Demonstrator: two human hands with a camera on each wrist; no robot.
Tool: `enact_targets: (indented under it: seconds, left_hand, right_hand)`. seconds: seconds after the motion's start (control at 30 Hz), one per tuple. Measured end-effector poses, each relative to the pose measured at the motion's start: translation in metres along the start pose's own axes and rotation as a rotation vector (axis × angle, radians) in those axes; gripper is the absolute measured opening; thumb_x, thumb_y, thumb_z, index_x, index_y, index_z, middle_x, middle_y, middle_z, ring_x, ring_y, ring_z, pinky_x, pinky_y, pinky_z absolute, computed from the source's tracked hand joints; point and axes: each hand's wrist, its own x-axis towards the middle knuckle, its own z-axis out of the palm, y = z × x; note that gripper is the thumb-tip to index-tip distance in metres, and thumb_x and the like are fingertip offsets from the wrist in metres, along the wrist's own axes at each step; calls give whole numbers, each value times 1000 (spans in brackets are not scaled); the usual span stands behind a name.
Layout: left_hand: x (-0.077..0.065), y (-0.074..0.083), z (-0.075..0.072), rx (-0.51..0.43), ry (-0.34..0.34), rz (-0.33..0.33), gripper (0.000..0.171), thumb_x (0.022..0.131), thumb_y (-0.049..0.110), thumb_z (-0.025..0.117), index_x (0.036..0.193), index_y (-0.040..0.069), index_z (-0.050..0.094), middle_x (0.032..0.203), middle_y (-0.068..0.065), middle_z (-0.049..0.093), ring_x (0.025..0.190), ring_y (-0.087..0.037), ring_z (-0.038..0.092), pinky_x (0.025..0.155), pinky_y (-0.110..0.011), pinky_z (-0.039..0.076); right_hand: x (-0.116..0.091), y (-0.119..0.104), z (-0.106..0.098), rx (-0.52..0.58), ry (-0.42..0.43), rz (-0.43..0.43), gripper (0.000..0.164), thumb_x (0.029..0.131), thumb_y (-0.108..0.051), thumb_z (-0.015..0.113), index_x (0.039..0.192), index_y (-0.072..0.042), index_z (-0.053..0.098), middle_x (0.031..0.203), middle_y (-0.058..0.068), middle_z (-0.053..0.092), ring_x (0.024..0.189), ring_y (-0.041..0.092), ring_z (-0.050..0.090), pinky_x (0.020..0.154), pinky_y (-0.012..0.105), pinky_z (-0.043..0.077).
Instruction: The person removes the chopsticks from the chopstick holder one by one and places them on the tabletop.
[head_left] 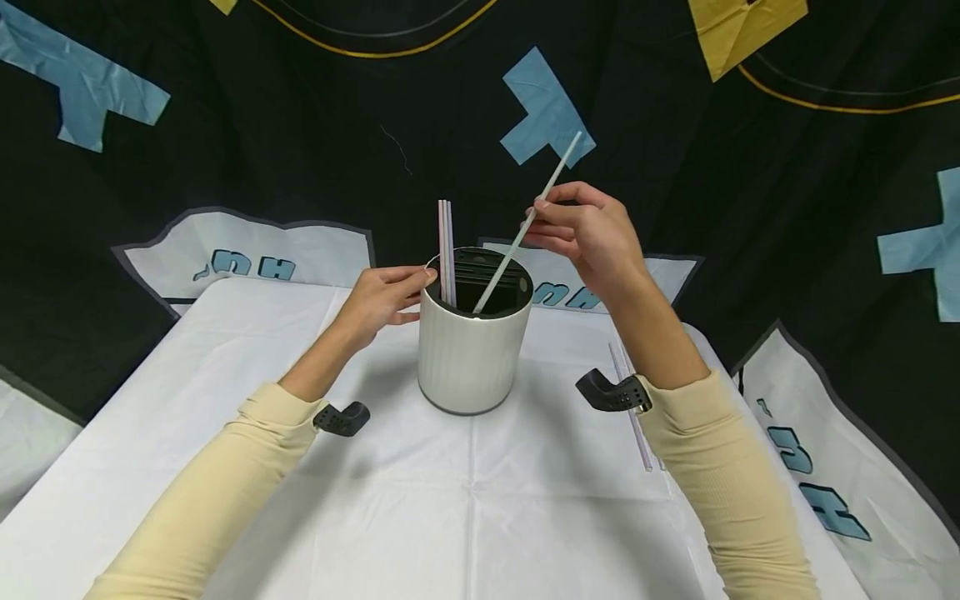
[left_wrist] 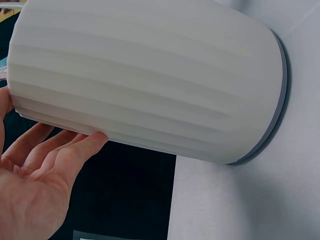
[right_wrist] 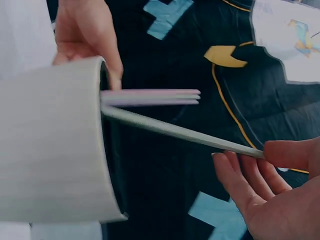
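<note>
A pale green chopstick [head_left: 528, 221] slants out of a white ribbed utensil holder [head_left: 472, 367] with a dark inside. Its upper part is pinched between the thumb and fingers of my right hand [head_left: 592, 229], while the lower end goes in past the holder's rim. My left hand [head_left: 378, 304] rests against the holder's left side near the top, fingers fairly straight; in the left wrist view fingertips [left_wrist: 95, 140] touch the ribbed wall. Several pastel chopsticks [right_wrist: 150, 97], pink and lilac among them, stand together inside the holder beside the green one.
More thin pale chopsticks [head_left: 637, 429] lie on the white-covered table [head_left: 405, 517] at the right, partly hidden by my right forearm and wrist strap. Behind the table hangs a dark cloth [head_left: 300, 150] with blue and yellow shapes.
</note>
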Motion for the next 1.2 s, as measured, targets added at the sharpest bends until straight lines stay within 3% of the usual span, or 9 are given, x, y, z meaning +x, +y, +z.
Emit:
enact_targets:
  seconds: [0.3,0.63,0.93,1.2]
  left_hand:
    - [1,-3,-1,13,-4,3,57,96,37,70,143,6,57,146,-9,59,132,-31,59,97,-44,58]
    - [0,-3,-2,8,1,1,58,97,38,69,144,7,56,147,-9,58,132,-30,59,95,-43,59]
    - [-1,-5,-4,14,9,4,57,96,38,69,143,7,57,147,-9,58,131,-30,59,95,-43,59]
    - [1,-2,-1,-14,-15,4,57,96,35,70,143,5,57,146,-10,59,131,-31,59,96,-45,59]
  right_hand:
    - [-6,-27,-38,140,51,-57,14,96,-9,69,108,-3,65,101,10,74,88,23,76,85,33,61]
    - [-15,-24,-78,157,86,-52,17,95,-10,70,109,-3,64,97,11,74,85,24,77,82,32,62]
    - [-16,13,-117,-35,109,70,19,97,-16,69,114,-7,65,98,1,77,88,17,77,81,27,62]
    - [-18,58,-146,-256,83,161,23,104,-19,57,122,-5,60,96,-10,76,90,9,76,82,24,61]
